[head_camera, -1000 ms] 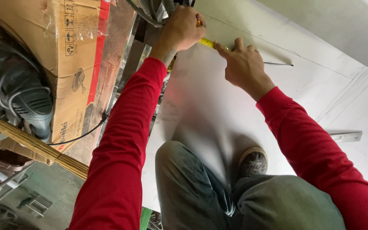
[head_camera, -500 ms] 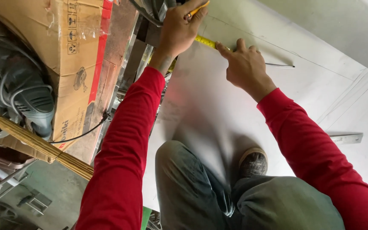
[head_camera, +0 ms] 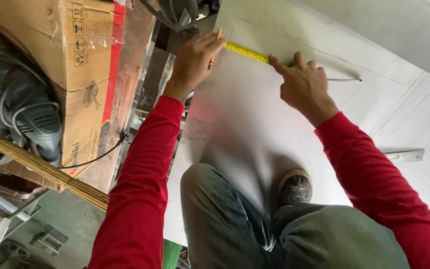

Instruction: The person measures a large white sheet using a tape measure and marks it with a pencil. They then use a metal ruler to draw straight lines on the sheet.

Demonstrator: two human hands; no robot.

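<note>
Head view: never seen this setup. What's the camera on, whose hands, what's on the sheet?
No machine here. The single picture comes from a camera worn on a person's head, looking down at their own arms in red sleeves. They crouch on a large white sheet. The left hand holds a pencil near the sheet's edge. The right hand presses a yellow tape measure flat on it. A metal ruler lies to the right, a cardboard box to the left.

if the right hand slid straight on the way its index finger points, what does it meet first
Probably the left hand, which holds a pencil at the far end of the yellow tape measure. The right hand points along that tape across the white board.
</note>
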